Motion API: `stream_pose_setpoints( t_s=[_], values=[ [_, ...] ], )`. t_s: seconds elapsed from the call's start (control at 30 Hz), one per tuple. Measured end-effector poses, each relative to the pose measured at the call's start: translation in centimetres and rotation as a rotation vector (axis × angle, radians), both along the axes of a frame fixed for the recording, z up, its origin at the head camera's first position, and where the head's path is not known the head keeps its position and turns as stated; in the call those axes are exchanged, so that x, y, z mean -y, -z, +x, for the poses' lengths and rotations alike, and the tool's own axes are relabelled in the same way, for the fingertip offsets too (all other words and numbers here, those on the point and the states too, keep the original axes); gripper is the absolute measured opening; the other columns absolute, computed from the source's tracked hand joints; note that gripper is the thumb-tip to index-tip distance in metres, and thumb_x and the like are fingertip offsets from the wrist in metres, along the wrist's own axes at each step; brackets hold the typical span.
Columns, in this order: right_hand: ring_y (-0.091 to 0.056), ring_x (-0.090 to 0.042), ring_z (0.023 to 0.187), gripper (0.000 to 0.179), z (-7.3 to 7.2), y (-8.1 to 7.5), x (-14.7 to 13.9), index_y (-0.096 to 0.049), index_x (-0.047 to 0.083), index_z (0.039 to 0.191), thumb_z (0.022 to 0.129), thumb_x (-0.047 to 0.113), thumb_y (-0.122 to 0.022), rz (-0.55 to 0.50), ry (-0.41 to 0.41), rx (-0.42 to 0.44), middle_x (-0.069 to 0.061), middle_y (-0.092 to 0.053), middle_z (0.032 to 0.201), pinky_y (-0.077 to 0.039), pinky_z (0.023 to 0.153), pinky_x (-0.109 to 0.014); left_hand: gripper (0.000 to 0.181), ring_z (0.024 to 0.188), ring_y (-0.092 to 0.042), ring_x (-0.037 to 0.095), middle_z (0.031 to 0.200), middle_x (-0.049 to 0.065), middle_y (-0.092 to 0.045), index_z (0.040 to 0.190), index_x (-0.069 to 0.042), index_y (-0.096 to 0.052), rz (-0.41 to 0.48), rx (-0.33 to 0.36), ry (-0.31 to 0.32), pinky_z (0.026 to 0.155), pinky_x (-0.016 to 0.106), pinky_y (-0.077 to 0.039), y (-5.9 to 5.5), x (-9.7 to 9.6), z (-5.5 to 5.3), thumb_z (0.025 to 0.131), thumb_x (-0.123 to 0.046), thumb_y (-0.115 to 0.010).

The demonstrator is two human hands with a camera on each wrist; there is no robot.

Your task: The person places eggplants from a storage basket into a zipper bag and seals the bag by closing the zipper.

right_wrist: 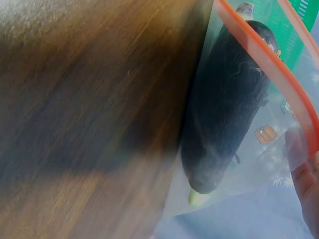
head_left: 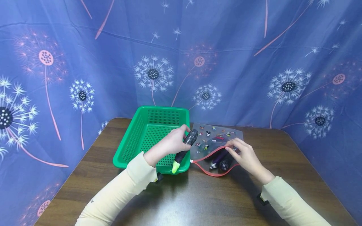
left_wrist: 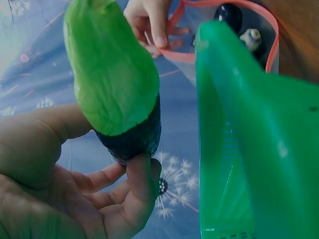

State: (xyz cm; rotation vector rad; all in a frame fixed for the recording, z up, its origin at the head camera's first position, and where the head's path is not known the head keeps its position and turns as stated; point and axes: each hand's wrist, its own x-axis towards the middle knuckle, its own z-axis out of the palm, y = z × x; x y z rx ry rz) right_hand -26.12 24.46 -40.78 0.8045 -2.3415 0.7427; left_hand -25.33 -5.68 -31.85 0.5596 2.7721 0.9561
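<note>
My left hand [head_left: 174,141] grips a dark eggplant [head_left: 189,142] with a bright green cap, held tilted above the right side of the green basket [head_left: 189,117]. The left wrist view shows its green cap [left_wrist: 112,69] close up, fingers and thumb around the dark body. At the right, my right hand [head_left: 245,155] pinches the red-edged rim of a clear zip bag [head_left: 202,153] printed with small cartoon figures. The bag's mouth gapes open. Inside lie two dark eggplants, a purplish one [head_left: 217,159] and a blacker one [head_left: 226,164]; the right wrist view shows an eggplant [right_wrist: 227,104] through the plastic.
The basket stands at the back middle of a brown wooden table [head_left: 198,201], with the bag lying right beside it. Behind the table hangs a blue curtain [head_left: 240,78] with a dandelion print. Both forearms reach in from the front in pale sleeves [head_left: 121,191].
</note>
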Motion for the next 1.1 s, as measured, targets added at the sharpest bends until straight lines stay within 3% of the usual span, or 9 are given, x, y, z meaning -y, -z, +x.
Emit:
stream_pose_setpoints(
  t_s=[0.2,0.4,0.63,0.83,1.1],
  values=[
    [-0.056,-0.002,0.079,0.016,0.1,0.0,0.1,-0.066,0.018,0.090,0.080,0.007,-0.073,-0.012,-0.004,0.002,0.010,-0.062,0.090,-0.053,0.060,-0.032,0.057,0.082,-0.057,0.017,0.102,0.007,-0.058,0.129,-0.010,-0.044,0.030,-0.011,0.020,0.060,0.027,-0.050,0.3,-1.1,1.0,0.081,-0.020,-0.073],
    [-0.057,-0.002,0.079,0.016,0.2,-0.1,0.2,-0.066,0.016,0.089,0.079,0.006,-0.074,-0.017,-0.004,0.000,0.009,-0.063,0.090,-0.052,0.061,-0.029,0.057,0.082,-0.058,0.015,0.101,0.007,-0.059,0.128,-0.008,-0.045,0.039,-0.024,0.043,0.060,0.024,-0.050,0.7,-2.1,1.7,0.080,-0.019,-0.074],
    [-0.056,-0.002,0.079,0.016,0.1,-0.1,0.1,-0.067,0.016,0.089,0.079,0.006,-0.074,-0.024,-0.007,-0.008,0.010,-0.062,0.089,-0.047,0.063,-0.013,0.056,0.084,-0.057,0.013,0.101,0.005,-0.059,0.127,-0.010,-0.047,0.017,-0.043,0.075,0.063,0.024,-0.048,1.1,-3.2,2.2,0.079,-0.019,-0.074],
    [-0.056,-0.002,0.079,0.015,-0.1,-0.1,0.1,-0.067,0.015,0.090,0.080,0.007,-0.073,-0.022,-0.005,-0.011,0.010,-0.062,0.090,-0.045,0.063,-0.011,0.055,0.081,-0.055,0.012,0.098,0.002,-0.059,0.127,-0.010,-0.048,-0.027,-0.072,0.097,0.063,0.025,-0.046,1.8,-4.2,2.4,0.079,-0.019,-0.073],
    [-0.055,0.000,0.079,0.017,0.0,0.1,0.1,-0.066,0.018,0.090,0.080,0.008,-0.074,-0.015,0.006,-0.008,0.011,-0.061,0.090,-0.046,0.063,-0.011,0.057,0.098,-0.057,0.016,0.116,0.007,-0.060,0.129,-0.011,-0.049,-0.100,-0.105,0.108,0.075,0.028,-0.049,2.7,-5.3,2.9,0.078,-0.022,-0.073]
  ],
)
